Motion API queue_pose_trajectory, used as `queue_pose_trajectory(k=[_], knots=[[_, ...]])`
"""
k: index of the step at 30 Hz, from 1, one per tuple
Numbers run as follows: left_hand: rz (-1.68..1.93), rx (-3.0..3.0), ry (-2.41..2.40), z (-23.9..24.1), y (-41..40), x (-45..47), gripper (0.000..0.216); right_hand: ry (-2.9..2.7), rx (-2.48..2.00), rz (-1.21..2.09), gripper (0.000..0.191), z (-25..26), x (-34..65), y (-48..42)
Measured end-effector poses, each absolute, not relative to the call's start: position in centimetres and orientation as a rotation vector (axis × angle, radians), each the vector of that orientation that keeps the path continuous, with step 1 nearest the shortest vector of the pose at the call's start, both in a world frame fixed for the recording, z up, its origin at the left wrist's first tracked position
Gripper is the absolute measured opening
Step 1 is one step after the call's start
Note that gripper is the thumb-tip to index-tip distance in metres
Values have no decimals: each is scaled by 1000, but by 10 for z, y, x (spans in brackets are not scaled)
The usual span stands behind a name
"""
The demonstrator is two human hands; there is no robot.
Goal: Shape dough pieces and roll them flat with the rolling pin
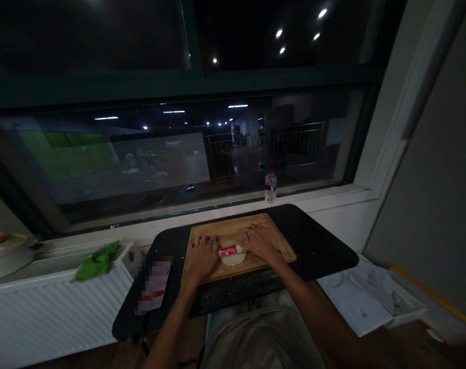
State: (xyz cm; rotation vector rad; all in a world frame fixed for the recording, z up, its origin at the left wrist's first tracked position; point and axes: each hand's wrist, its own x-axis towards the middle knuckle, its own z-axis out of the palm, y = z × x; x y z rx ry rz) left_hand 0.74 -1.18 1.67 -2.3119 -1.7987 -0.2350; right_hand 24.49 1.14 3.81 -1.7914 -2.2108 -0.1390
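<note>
A wooden cutting board [279,241] lies on a small black table [317,241]. On the board rests a flat round piece of pale dough [233,259]. Across the dough lies a red-and-white cylinder [232,250], like a bottle used as a roller. My left hand [203,256] presses flat on its left end, fingers stretched forward. My right hand [260,241] presses flat on its right end, fingers spread over the board.
A small water bottle [270,187] stands on the windowsill behind the table. A red-and-white packet [155,284] lies on the table's left part. A green cloth [97,261] sits on the white radiator at left, beside a bowl [4,251]. Papers [367,300] lie at right.
</note>
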Motion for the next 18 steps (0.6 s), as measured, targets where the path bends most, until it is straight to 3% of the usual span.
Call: queue_pose_trajectory(k=[18], knots=[[-433, -2310, -1839, -3, -34, 9, 53, -2186, -1765, -218, 44, 26, 244, -44]])
